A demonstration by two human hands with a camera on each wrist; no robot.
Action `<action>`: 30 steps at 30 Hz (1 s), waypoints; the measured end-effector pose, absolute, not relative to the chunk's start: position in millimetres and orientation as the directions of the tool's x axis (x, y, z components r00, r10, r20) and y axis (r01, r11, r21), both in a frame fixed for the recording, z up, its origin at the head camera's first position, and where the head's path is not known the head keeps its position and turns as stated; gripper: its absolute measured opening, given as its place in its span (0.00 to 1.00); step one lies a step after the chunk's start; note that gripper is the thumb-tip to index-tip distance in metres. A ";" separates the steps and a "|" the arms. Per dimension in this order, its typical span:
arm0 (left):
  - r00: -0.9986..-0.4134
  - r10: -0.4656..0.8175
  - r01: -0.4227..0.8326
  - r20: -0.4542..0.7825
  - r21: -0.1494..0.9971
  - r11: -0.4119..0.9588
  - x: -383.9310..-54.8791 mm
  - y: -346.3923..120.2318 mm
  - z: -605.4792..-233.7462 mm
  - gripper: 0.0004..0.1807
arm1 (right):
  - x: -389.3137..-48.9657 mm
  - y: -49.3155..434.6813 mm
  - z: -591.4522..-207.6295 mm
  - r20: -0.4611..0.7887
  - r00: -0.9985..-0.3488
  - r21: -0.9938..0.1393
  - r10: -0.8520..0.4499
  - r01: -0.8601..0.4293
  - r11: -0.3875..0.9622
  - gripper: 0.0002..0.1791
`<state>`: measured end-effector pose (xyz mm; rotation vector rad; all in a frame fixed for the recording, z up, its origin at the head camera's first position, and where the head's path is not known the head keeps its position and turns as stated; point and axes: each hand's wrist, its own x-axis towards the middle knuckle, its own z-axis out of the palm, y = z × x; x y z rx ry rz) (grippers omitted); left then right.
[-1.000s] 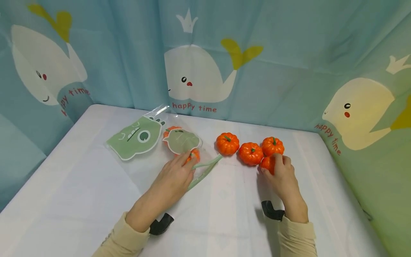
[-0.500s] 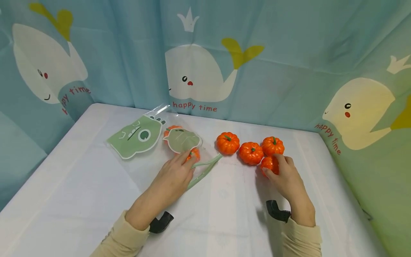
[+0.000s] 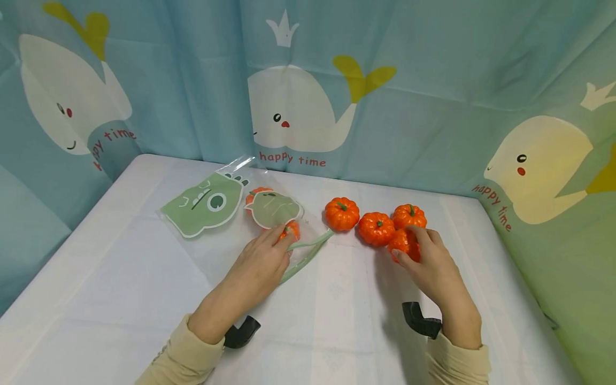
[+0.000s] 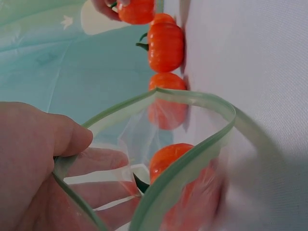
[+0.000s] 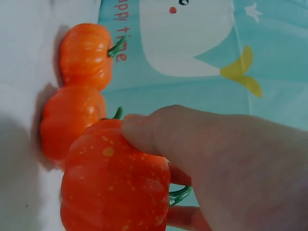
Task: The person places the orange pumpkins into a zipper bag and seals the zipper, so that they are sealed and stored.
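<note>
My right hand (image 3: 435, 262) grips a small orange toy pumpkin (image 3: 404, 246) between thumb and fingers. In the left wrist view this pumpkin (image 4: 137, 10) is held off the tabletop. My left hand (image 3: 260, 259) pinches the green zip rim of a clear plastic bag (image 4: 192, 98), thumb outside and fingers behind the film, the mouth spread wide. Orange pumpkins, including one near the mouth (image 4: 168, 159), lie inside the bag. Three more pumpkins stand on the table beside the right hand: one at left (image 3: 341, 214), a middle one (image 3: 377, 229) and one behind (image 3: 409, 216).
The bag carries a green monster print (image 3: 207, 206) and lies flat toward the table's left. A white cloth covers the table (image 3: 337, 310). A blue whale-print curtain (image 3: 423, 133) stands along the back and sides. Black wrist mounts (image 3: 421, 320) project from both wrists.
My right hand has shifted a little right and nearer, its grip on the pumpkin showing more of it, and the pumpkin has risen. My left hand stays on the bag's rim.
</note>
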<state>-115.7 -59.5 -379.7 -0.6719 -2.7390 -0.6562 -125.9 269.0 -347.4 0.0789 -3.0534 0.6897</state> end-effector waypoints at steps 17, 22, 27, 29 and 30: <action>-0.862 0.369 0.487 0.347 0.367 0.793 -114.9 -59.3 -381.1 0.14 | -120.4 241.2 -346.5 0.143 -0.962 -0.493 -0.234 -0.275 0.825 0.32; -0.872 0.363 0.474 0.330 0.380 0.794 -113.5 -59.6 -381.8 0.15 | -118.7 228.5 -349.4 0.156 -0.941 -0.500 -0.299 -0.336 0.798 0.32; -0.865 0.365 0.483 0.344 0.375 0.792 -113.2 -59.6 -382.2 0.15 | -115.6 213.4 -351.0 0.155 -0.923 -0.486 -0.352 -0.382 0.786 0.32; -0.858 0.370 0.493 0.358 0.367 0.789 -114.0 -59.2 -382.0 0.15 | -113.8 208.0 -351.0 0.155 -0.918 -0.482 -0.366 -0.393 0.783 0.33; -0.855 0.372 0.496 0.361 0.365 0.787 -114.3 -59.0 -381.8 0.15 | -113.0 205.5 -351.0 0.152 -0.915 -0.482 -0.373 -0.398 0.781 0.33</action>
